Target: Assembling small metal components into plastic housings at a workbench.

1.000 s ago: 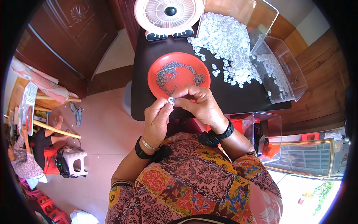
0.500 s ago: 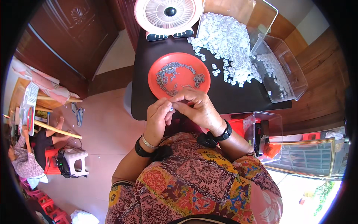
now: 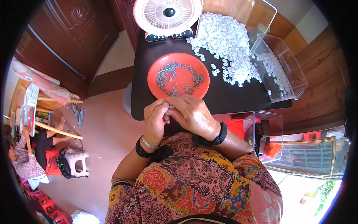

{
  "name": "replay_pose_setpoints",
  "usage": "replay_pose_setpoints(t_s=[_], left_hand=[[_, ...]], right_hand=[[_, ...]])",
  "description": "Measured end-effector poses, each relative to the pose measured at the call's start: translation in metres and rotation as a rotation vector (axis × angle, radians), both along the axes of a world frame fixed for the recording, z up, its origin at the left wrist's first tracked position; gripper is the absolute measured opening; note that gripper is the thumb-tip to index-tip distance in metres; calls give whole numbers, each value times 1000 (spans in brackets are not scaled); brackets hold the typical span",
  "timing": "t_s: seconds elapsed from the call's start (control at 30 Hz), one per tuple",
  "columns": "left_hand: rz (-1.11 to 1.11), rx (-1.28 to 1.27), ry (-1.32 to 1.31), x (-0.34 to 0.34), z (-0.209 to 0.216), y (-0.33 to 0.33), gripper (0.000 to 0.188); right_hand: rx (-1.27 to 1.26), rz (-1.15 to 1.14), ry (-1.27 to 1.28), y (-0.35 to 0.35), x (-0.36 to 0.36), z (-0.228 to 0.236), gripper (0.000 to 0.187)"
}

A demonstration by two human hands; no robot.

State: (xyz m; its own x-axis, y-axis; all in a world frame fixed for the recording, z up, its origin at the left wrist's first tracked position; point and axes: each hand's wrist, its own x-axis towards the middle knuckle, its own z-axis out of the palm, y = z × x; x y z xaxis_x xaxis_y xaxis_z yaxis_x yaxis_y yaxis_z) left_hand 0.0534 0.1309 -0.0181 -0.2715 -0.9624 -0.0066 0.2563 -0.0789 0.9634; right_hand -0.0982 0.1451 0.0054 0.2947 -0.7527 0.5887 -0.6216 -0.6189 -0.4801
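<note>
My left hand (image 3: 154, 121) is closed in a pinch around a small whitish plastic piece (image 3: 171, 106), mostly covered by fingertips. Against it my right hand (image 3: 196, 116) bends down, thumb and fingers pressed together; whatever lies between them is hidden. Both hands meet in front of the table edge, just below a round red plate (image 3: 153, 83). On the plate, many small grey slender pieces (image 3: 198, 80) lie in a loose ring. To the right, a large heap of small clear-white oval plastic pieces (image 3: 228, 39) covers part of the dark table (image 3: 220, 100).
A pink-rimmed fan (image 3: 169, 13) stands at the table's far left. A clear plastic bin (image 3: 298, 80) lies at the right end, with more white pieces inside. Another clear box (image 3: 274, 127) is below the table. At far left, a person (image 3: 30, 162) sits near a white stool (image 3: 79, 162).
My right hand has rolled forward and down over the left fingertips, its index finger less raised. The left hand stays almost in place. The plate and heap look the same.
</note>
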Motion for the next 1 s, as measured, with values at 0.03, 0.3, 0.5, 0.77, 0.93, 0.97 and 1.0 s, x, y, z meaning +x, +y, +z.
replay_pose_setpoints(t_s=[0.03,0.3,0.5,0.77,0.93,0.97,1.0], left_hand=[[-4,7,2,0,0,-1,26],[-5,24,22,0,0,1,26],[-29,18,-1,-2,-3,0,27],[-13,-80,-24,0,0,-2,27],[2,-49,49,2,2,-5,26],[-15,-49,36,1,1,-5,25],[-32,-48,23,0,0,-4,25]], right_hand=[[0,2,15,0,0,-1,26],[2,9,-12,1,3,-4,18],[-62,6,28,0,0,-11,17],[-273,-556,349,-7,-97,43,13],[-703,-1103,496,-37,-233,126,29],[-702,-1139,547,-37,-241,128,30],[-702,-1175,598,-38,-245,126,31]])
